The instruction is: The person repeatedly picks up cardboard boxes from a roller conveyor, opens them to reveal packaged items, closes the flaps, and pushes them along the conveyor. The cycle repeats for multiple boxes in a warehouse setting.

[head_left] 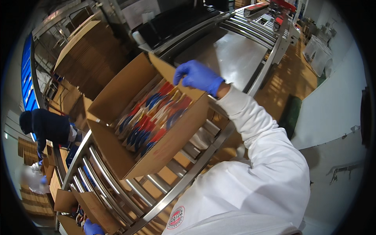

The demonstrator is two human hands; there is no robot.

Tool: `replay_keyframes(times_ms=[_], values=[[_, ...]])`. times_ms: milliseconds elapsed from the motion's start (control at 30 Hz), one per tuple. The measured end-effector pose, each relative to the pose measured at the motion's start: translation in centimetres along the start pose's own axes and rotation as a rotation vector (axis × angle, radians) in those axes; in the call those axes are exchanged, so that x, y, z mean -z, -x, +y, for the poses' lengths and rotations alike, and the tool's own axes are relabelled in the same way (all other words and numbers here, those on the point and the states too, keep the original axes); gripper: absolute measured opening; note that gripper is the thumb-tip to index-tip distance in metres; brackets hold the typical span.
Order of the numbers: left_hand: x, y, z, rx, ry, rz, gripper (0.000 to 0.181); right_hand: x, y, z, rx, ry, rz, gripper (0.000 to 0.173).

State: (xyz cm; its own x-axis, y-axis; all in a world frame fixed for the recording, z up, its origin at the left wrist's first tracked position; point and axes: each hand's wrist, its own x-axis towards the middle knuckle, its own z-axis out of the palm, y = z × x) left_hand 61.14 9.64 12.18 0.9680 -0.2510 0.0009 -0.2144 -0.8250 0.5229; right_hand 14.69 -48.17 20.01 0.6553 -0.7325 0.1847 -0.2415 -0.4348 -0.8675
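An open cardboard box [164, 147] stands tilted in view on the roller conveyor. It holds rows of upright packets [147, 123] in red, blue, white and yellow. My right hand [196, 76], in a blue glove, is over the box's upper right flap [166, 69]; its fingers are curled but apart, with nothing seen between them. At the bottom left edge my left hand [93, 228], also in a blue glove, is at a second open box [98, 210] with similar packets [80, 216]. Only part of this hand shows, and its fingertips are hidden.
Metal rollers [141, 192] run between steel side rails [176, 194]. Beyond the box lie a smooth metal plate [241, 55] and a machine with red parts [279, 20]. Flat cardboard [91, 55] is stacked high behind. Two people, one in dark clothing [50, 126], one in white [35, 179], stand at left.
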Motion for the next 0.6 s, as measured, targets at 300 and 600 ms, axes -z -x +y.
replay_keyframes(times_ms=[300,600], values=[[-5.6,18.0,28.0,-0.576,-0.612,-0.039,0.027,3.1,0.2,2.1,0.043,-0.029,-0.09,0.014],[-10.0,26.7,35.7,-0.299,-0.696,0.312,0.028,4.7,0.0,14.6,0.101,-0.251,-0.057,0.028]])
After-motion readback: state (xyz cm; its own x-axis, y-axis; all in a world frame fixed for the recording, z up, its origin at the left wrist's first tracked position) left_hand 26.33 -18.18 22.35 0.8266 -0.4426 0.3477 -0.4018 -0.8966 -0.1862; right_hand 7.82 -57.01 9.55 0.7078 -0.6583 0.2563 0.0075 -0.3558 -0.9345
